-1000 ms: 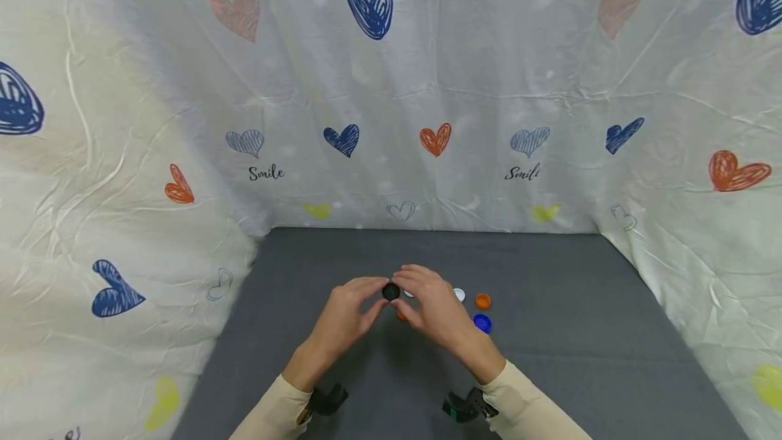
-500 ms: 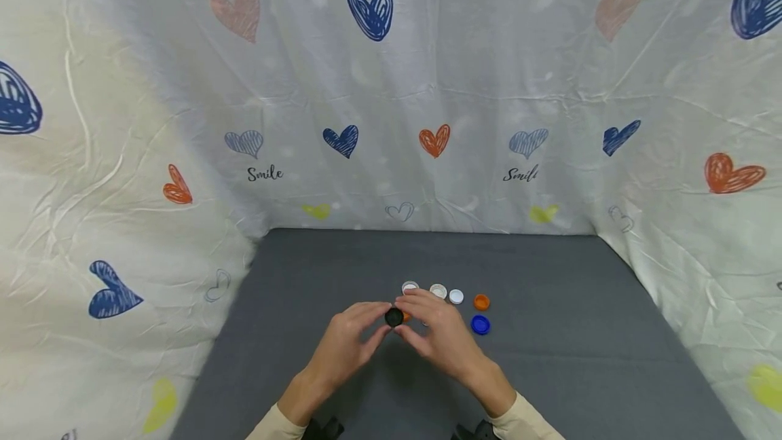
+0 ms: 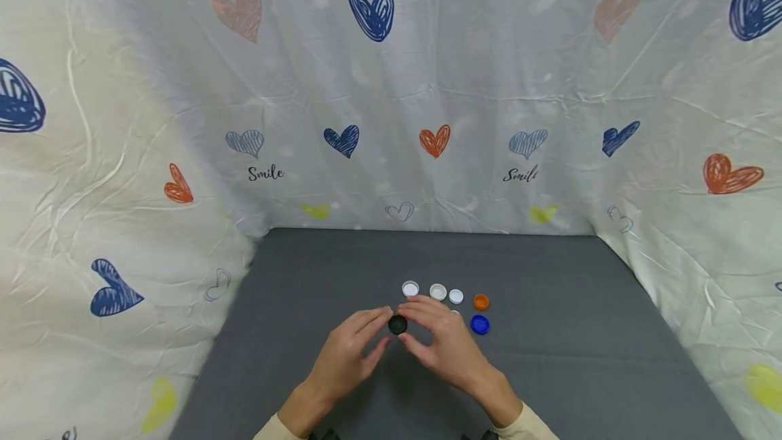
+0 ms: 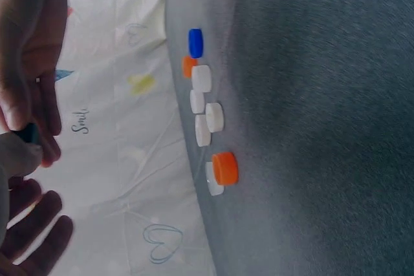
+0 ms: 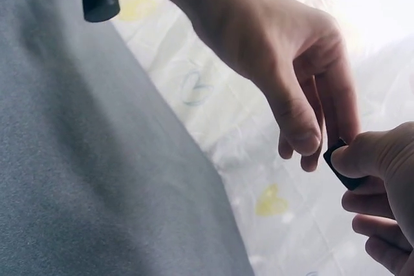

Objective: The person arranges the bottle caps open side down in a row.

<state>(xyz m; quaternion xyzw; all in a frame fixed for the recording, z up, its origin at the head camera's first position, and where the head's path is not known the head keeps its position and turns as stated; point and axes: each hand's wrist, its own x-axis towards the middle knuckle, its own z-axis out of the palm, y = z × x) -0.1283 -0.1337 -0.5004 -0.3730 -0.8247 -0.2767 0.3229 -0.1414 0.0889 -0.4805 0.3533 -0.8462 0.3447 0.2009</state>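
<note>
A small blk cap (image 3: pixel 397 324), round & low, is held up off the grey table (image 3: pixel 550 358). In the head view its round dark face is shown; in the R wrist view it's seen nearly side-on, tilted, partly covered by a thumb; in the L wrist view just a dark, teal-ish bit is left uncovered.

It's placed btwn the tips of both hands. It is pinched by the R hand (image 3: pixel 442 343), thumb vs. forefinger. By the L hand (image 3: pixel 348 353) it's met from the opp. side: forefinger tip is set right at its edge, thumb tip just beside; whether it's pinched there too can't be told. The spare fingers of both are loosely bent. Cream sleeves (image 3: pixel 525 424) are worn.

Past the hands, more caps are spread on the table, short of its far edge & well apart from its L edge. A row is formed by three white caps (image 3: pixel 438 292), w/ an orange cap (image 3: pixel 480 302) at its R end & a blue cap (image 3: pixel 479 324) on the near side of that. Five white ones can be counted in the L wrist view, plus a 2nd orange cap (image 4: pixel 225 169), hidden by hands in the head view.

The far edge & both sides are backed by a pale curtain (image 3: pixel 391 73), printed w/ hearts & "Smile".
</note>
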